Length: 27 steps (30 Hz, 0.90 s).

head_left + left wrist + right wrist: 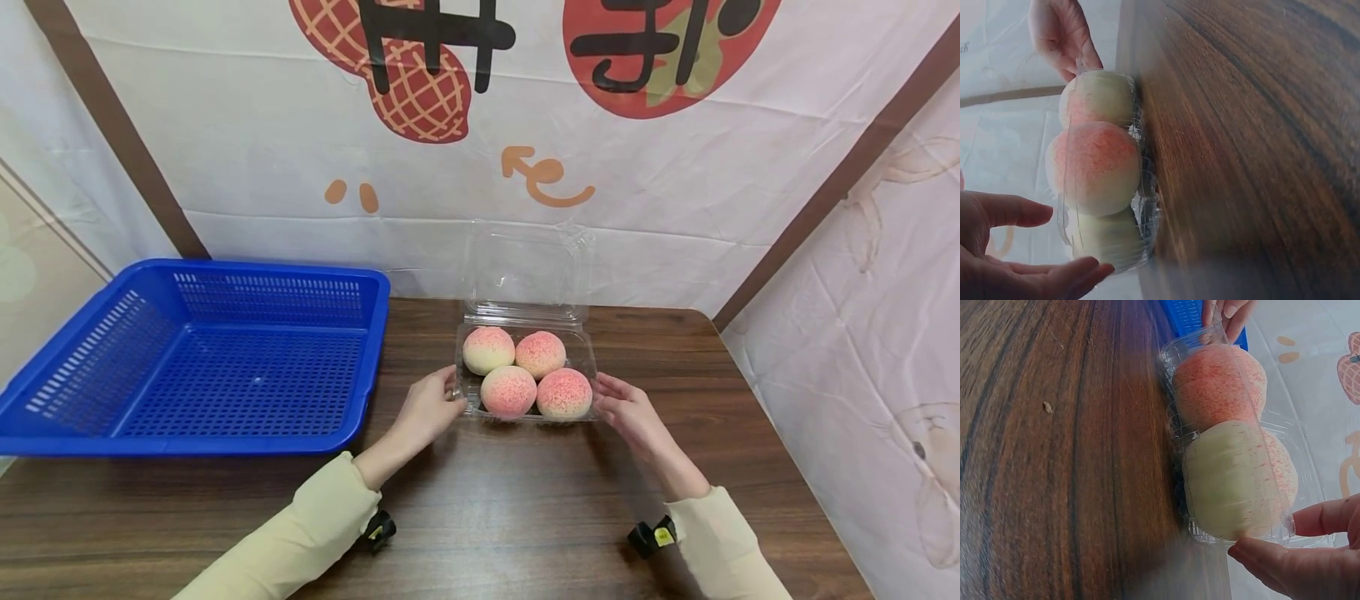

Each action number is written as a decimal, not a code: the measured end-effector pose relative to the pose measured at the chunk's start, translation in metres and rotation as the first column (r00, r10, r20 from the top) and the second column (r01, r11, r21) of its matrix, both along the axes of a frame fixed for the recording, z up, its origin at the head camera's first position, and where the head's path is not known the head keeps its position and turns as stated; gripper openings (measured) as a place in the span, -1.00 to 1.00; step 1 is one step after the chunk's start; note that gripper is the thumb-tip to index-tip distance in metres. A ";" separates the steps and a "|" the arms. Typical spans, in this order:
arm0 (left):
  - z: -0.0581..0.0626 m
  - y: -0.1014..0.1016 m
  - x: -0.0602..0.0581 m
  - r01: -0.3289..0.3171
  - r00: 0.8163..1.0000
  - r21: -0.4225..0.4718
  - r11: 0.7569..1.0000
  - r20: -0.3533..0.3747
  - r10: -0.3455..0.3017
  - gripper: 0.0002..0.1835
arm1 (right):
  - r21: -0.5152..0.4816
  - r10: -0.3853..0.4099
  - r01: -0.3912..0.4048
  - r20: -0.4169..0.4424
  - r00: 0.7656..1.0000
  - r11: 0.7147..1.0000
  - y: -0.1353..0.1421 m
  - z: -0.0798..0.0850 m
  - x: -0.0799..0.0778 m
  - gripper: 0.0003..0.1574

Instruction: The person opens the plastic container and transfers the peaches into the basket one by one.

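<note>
A clear plastic clamshell box (471, 407) stands on the table with its lid (525, 271) raised at the back. Inside sit several pink-and-cream peaches (565, 394). My left hand (426, 410) holds the box's left side, thumb near the front corner. At the opposite side my right hand (636, 421) holds the rim, as the right wrist view also shows, with thumb and finger (1325, 517) on either side of it. Close up in the left wrist view, a peach (1097, 165) shows through the clear wall, beside my thumb and fingers.
A blue perforated basket (371, 358) stands on the left of the brown wooden table (480, 508). Behind the box hangs a white printed cloth (660, 192). Another cloth side (862, 333) borders the table on the right.
</note>
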<state>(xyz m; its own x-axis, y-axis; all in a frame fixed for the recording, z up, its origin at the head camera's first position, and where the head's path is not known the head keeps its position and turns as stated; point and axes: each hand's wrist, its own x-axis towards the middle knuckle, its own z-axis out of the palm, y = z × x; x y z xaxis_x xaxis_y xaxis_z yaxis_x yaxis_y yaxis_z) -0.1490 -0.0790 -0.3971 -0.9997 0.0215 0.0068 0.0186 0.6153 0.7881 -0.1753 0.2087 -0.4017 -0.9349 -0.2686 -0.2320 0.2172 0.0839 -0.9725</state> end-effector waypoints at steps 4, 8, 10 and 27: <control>0.002 0.002 0.002 0.010 0.995 -0.120 0.993 -0.101 -0.022 -0.41 | -0.011 0.018 -0.018 0.000 1.000 1.000 0.000 -0.002 0.000 -0.33; 0.001 0.005 0.003 0.020 0.978 -0.199 0.980 -0.200 -0.060 -0.44 | -0.001 0.031 -0.031 0.005 1.000 1.000 0.000 -0.003 -0.001 -0.34; 0.000 0.006 0.003 0.023 0.967 -0.234 0.972 -0.242 -0.082 -0.46 | 0.003 0.027 -0.027 0.011 1.000 1.000 0.000 -0.003 -0.001 -0.34; 0.012 0.018 0.000 0.082 0.931 -0.307 0.948 -0.315 -0.183 -0.55 | -0.018 0.015 -0.015 0.031 0.999 1.000 -0.002 0.000 0.001 -0.35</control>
<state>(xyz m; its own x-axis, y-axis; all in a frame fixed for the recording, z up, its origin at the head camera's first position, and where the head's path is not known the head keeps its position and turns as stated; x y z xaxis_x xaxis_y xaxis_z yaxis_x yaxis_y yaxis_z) -0.1494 -0.0609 -0.3847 -0.9268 0.2052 0.3145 0.3478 0.7850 0.5127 -0.1741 0.2071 -0.4019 -0.9233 -0.2867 -0.2556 0.2458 0.0704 -0.9668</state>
